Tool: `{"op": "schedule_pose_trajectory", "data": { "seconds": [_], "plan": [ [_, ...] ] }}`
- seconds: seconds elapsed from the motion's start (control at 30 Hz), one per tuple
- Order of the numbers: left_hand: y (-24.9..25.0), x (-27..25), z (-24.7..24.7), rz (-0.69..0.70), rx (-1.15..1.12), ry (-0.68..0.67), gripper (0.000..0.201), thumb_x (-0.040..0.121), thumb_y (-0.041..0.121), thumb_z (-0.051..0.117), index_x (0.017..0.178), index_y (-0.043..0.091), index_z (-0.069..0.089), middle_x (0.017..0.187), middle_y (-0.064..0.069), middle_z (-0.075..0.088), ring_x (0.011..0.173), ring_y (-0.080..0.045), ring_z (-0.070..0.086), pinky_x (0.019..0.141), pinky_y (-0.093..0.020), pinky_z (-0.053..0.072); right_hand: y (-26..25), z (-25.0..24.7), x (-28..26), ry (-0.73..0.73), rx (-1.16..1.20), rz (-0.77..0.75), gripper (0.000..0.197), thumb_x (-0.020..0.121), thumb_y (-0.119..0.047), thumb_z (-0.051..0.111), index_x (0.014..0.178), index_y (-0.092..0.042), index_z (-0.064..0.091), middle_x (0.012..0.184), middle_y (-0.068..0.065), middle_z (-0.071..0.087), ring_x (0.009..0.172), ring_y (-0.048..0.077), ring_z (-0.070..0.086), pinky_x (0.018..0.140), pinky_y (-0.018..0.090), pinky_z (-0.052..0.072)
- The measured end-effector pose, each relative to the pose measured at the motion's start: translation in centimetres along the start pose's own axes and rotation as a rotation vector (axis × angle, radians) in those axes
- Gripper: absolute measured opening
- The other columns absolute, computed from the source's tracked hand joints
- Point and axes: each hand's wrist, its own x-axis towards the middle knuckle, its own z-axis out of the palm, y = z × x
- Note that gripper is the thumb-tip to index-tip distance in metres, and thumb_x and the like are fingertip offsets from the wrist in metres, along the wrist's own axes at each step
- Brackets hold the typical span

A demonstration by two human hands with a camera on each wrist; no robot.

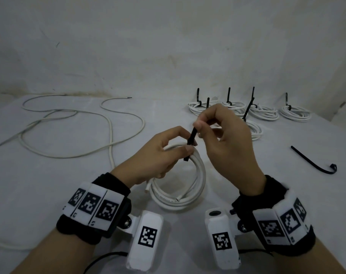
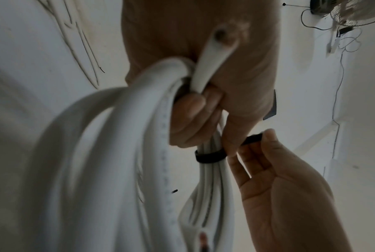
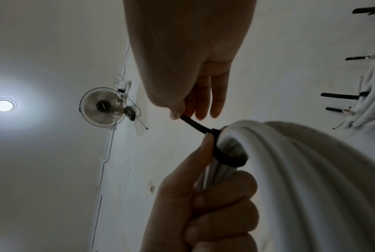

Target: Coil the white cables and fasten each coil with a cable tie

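A white cable coil (image 1: 180, 186) hangs in front of me, held up off the table. My left hand (image 1: 168, 153) grips the coil at its top, fingers curled round the bundled strands (image 2: 210, 146). A black cable tie (image 1: 191, 142) is looped round the bundle (image 3: 225, 156) just past those fingers. My right hand (image 1: 217, 127) pinches the tie's free tail (image 3: 193, 123) between thumb and forefinger, its other fingers loosely extended. One cut end of the cable (image 1: 147, 188) sticks out at the coil's lower left.
Several tied coils (image 1: 267, 112) with upright black tie tails lie at the back right of the white table (image 1: 49, 184). A loose uncoiled white cable (image 1: 79, 123) sprawls over the left. A spare black tie (image 1: 314, 164) lies at the right.
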Motion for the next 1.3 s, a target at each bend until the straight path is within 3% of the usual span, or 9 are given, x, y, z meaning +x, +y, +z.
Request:
{"op": "schedule_pose_trajectory", "data": {
  "seconds": [0.13,0.3,0.47,0.67,0.77,0.87,0.93,1.07,1.3],
  "plan": [
    [-0.1,0.1,-0.1,-0.014,-0.015,0.005,0.013,0.094,0.022,0.054,0.107,0.026,0.055,0.052,0.005,0.042,0.044,-0.012,0.023,0.041,-0.022,0.02,-0.3,0.1,0.2,0.019,0.086,0.055,0.018,0.092,-0.018,0.056,0.083,-0.033,0.048,0.075,-0.018,0.055,0.074,0.005,0.059,0.062,0.025,0.054],
    [0.0,-0.1,0.1,-0.001,-0.008,0.024,0.009,0.096,0.018,0.051,0.104,0.022,0.051,0.044,0.011,0.042,0.041,-0.007,0.025,0.039,-0.018,0.02,-0.3,0.0,0.2,-0.131,0.136,0.098,0.014,0.086,-0.012,0.066,0.081,-0.022,0.058,0.078,-0.013,0.064,0.074,0.005,0.064,0.063,0.033,0.057],
    [-0.1,-0.1,0.6,-0.026,-0.041,-0.025,0.004,0.095,0.019,0.052,0.098,0.018,0.05,0.055,0.007,0.049,0.042,-0.009,0.023,0.04,-0.019,0.018,0.3,-0.3,0.2,-0.023,0.095,0.098,0.02,0.084,-0.005,0.067,0.073,-0.018,0.056,0.072,-0.015,0.064,0.067,0.001,0.063,0.064,0.015,0.049],
    [-0.1,0.2,0.9,0.053,-0.056,0.012,0.008,0.095,0.02,0.051,0.1,0.014,0.051,0.053,0.0,0.038,0.042,-0.011,0.02,0.04,-0.019,0.019,0.5,-1.1,1.0,0.104,0.194,0.117,0.022,0.084,-0.006,0.069,0.072,-0.02,0.057,0.066,-0.015,0.062,0.065,0.003,0.063,0.063,0.02,0.051],
    [-0.7,0.5,0.4,0.042,-0.116,0.13,0.006,0.096,0.02,0.049,0.096,0.016,0.054,0.053,-0.001,0.028,0.042,-0.011,0.02,0.04,-0.019,0.02,0.7,-0.4,0.8,-0.024,0.24,0.149,0.018,0.086,-0.011,0.068,0.082,-0.026,0.058,0.079,-0.017,0.064,0.077,0.005,0.064,0.07,0.03,0.056],
    [-0.8,0.7,-0.2,0.051,-0.248,0.261,0.012,0.1,0.019,0.043,0.095,0.022,0.054,0.051,0.005,0.029,0.04,-0.008,0.022,0.039,-0.017,0.021,1.4,0.5,0.1,-0.269,0.157,0.232,0.025,0.088,-0.026,0.066,0.109,-0.031,0.054,0.1,-0.015,0.06,0.092,0.002,0.061,0.077,0.02,0.052],
    [-0.7,0.9,-0.5,0.079,-0.295,0.317,0.014,0.101,0.02,0.04,0.102,0.02,0.054,0.051,0.006,0.03,0.039,-0.007,0.023,0.038,-0.016,0.024,1.8,0.9,-0.2,-0.338,0.166,0.284,0.031,0.089,-0.029,0.064,0.118,-0.031,0.052,0.1,-0.012,0.058,0.083,0.006,0.065,0.07,0.017,0.05],
    [-1.0,1.2,-0.3,0.074,-0.366,0.333,0.016,0.099,0.025,0.041,0.108,0.017,0.051,0.051,0.005,0.037,0.04,-0.009,0.032,0.041,-0.02,0.036,1.9,1.0,-0.3,-0.243,0.231,0.334,0.024,0.092,-0.019,0.06,0.116,-0.022,0.058,0.097,0.001,0.061,0.055,0.016,0.069,0.053,0.024,0.053],
    [-1.8,0.9,-1.2,0.092,-0.39,0.08,0.043,0.078,0.023,0.071,0.116,0.017,0.052,0.068,0.0,0.06,0.064,-0.013,0.059,0.063,-0.028,0.054,2.0,0.6,-0.1,-0.022,0.214,0.349,0.015,0.096,-0.015,0.056,0.108,-0.01,0.062,0.086,0.005,0.065,0.048,0.015,0.066,0.044,0.021,0.047]
  ]
}}
